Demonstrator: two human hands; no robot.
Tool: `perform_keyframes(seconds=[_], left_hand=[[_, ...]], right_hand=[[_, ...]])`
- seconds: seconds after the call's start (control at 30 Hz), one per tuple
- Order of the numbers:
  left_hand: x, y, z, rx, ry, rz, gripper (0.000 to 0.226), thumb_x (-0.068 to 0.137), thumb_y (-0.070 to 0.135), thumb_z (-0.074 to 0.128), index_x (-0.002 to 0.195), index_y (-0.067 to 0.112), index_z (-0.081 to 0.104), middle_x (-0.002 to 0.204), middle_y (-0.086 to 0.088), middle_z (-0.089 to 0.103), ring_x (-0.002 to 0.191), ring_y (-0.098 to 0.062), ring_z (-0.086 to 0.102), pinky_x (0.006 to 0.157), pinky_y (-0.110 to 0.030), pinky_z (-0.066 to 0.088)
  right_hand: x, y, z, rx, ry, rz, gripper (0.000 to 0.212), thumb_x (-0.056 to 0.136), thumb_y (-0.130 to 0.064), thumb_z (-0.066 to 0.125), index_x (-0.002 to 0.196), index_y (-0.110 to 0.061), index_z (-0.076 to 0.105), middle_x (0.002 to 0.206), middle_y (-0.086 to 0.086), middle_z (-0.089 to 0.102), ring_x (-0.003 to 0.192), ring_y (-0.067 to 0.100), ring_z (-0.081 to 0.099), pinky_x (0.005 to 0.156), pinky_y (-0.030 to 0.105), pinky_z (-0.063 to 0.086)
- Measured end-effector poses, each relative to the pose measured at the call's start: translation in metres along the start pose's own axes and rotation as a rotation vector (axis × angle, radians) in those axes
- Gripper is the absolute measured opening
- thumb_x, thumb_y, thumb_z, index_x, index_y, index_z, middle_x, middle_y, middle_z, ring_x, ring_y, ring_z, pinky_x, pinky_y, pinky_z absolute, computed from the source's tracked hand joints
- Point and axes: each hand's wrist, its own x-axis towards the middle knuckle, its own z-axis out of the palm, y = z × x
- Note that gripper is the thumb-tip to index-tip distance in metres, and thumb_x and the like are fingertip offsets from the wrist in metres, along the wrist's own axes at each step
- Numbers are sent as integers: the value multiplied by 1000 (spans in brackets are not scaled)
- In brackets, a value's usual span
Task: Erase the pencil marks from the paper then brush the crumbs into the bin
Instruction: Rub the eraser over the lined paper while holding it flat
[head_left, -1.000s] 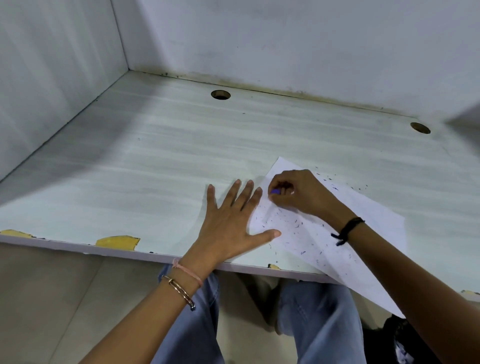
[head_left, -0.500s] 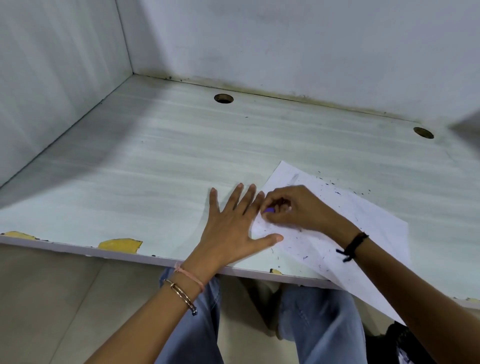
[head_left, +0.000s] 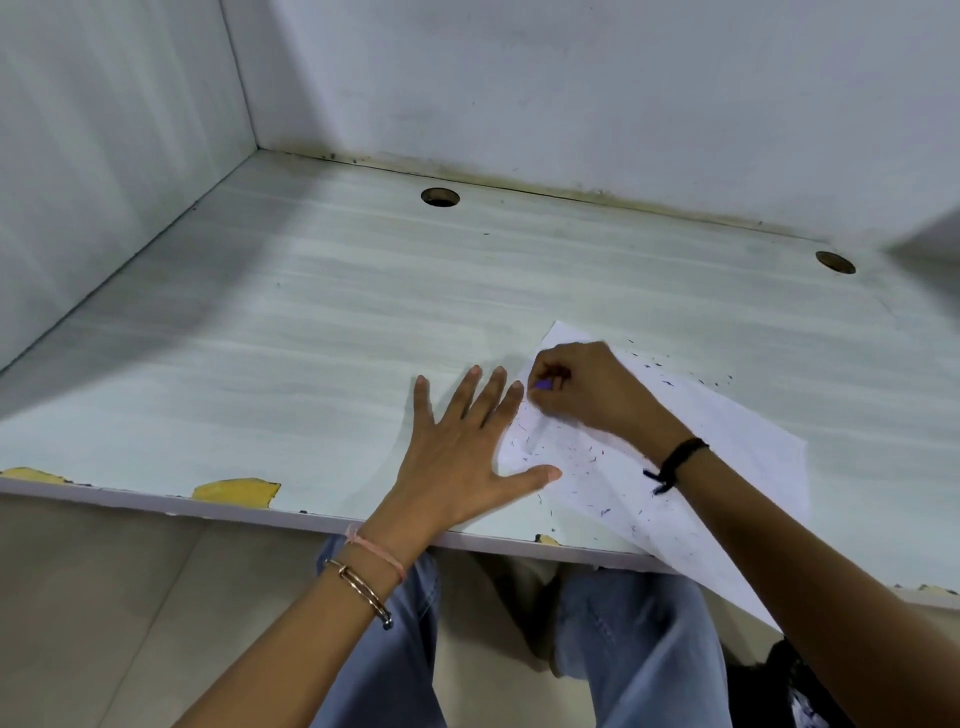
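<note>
- Pale grey-white wood-grain laminate forms the surface (head_left: 311, 338). Its near edge is chipped to a yellow patch (head_left: 236, 491), and two round holes sit along the far side, one left (head_left: 440, 197) and one right (head_left: 835, 262).
- The paper (head_left: 727, 447), a thin white sheet with faint creases, lies at an angle on the right of the surface. Its near corner overhangs the near edge above a knee in blue jeans (head_left: 639, 649).
- Short dark crumbs (head_left: 576, 452) speckle the paper, thickest on its left part, and a few lie near its far edge.
- The left grip (head_left: 457, 457) is released: the fingers are straight and spread, the palm is flat on the surface, and the thumb tip presses the paper's left edge.
- The right grip (head_left: 587, 389) is clenched round a small purple eraser (head_left: 543, 385), of which only the tip shows. It is held down at the paper's far left corner, just right of the left fingertips.
- A pink cord and a metal bangle (head_left: 363, 577) circle the left wrist, and a black woven band (head_left: 675, 462) circles the right.
</note>
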Motion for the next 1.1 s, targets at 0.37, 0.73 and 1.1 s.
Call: perform_keyframes(seconds=[0.37,0.73,1.1], left_hand=[[0,1,-2,-25,-15,-1,97,77,88,18,155,32,2,162,9,-12,146,-10,-22,112,-61,-17],[46,15,-3,-52,-18,34,97,73,90,22,153,37,10,163,4,-6,148,-11,-16,109,-68,-13],[50,12,5,0,-38,37,100,71,92,15,153,39,-4,161,7,-15,147,-13,-21,107,-68,-16]], right_hand=[[3,24,-4,42,118,171,4,81,-12,66,78,-15,68,75,-1,62,59,6,49,54,4,39],[-19,28,-11,274,82,229,12,79,-13,71,87,-21,71,83,2,70,71,8,60,64,9,46],[-6,20,-20,27,55,127,7,75,-6,69,77,-11,72,72,3,70,68,15,65,67,26,53]])
